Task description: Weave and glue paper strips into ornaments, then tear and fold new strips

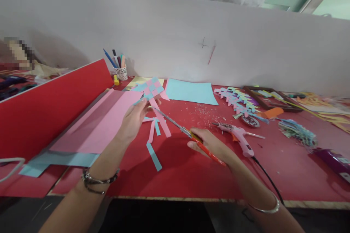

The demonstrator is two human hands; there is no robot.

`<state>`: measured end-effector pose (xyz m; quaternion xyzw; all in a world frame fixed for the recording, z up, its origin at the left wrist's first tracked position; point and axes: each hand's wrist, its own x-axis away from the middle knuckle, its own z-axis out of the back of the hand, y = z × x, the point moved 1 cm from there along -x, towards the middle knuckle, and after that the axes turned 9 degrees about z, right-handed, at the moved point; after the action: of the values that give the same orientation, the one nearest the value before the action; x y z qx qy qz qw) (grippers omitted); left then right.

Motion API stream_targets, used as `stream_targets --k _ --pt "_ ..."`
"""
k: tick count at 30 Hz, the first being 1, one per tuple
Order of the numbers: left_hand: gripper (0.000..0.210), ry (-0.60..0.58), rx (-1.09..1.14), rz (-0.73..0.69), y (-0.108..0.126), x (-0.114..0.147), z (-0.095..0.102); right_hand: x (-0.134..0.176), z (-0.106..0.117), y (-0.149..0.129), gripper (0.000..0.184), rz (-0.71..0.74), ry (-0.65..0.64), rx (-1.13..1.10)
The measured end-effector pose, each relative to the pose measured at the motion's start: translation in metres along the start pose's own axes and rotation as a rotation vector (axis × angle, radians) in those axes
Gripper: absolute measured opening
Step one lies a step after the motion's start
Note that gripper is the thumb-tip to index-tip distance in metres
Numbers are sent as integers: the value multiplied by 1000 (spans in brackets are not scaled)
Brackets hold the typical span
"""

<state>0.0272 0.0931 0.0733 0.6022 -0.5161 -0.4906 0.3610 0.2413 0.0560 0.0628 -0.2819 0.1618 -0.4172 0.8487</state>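
My left hand (133, 118) is closed on a woven paper piece (151, 88), a checkerboard of pink and light blue strips, raised above the red table. A long pink strip (161, 118) hangs from it. My right hand (209, 142) grips scissors (185, 130) with red-orange handles. Their blades point up and left, with the tips close to the hanging strip by my left fingers. Whether the blades touch the paper I cannot tell. Beneath lie short cut strips, among them a loose blue strip (154, 156).
Pink sheets (109, 123) lie at left beside a red upright panel (60, 96). A blue sheet (191, 91) rests at the back, near a pen cup (121, 73). To the right are a pink glue gun (237, 134) with a cord, folded paper chains (235, 99) and a wooden frame (290, 106).
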Motion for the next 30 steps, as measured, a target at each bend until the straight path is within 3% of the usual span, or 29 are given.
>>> stream_targets --k 5,11,21,30 --pt "25 58 109 41 3 -3 2 1 0 1 45 -18 6 -11" --pt "29 112 33 50 -4 -2 6 1 -1 1 42 -28 4 -11" --pt "30 225 174 -5 1 -5 -9 1 -1 -2 42 -61 -4 19" --pt "33 333 232 162 2 -2 -17 0 -1 -1 40 -73 -3 21"
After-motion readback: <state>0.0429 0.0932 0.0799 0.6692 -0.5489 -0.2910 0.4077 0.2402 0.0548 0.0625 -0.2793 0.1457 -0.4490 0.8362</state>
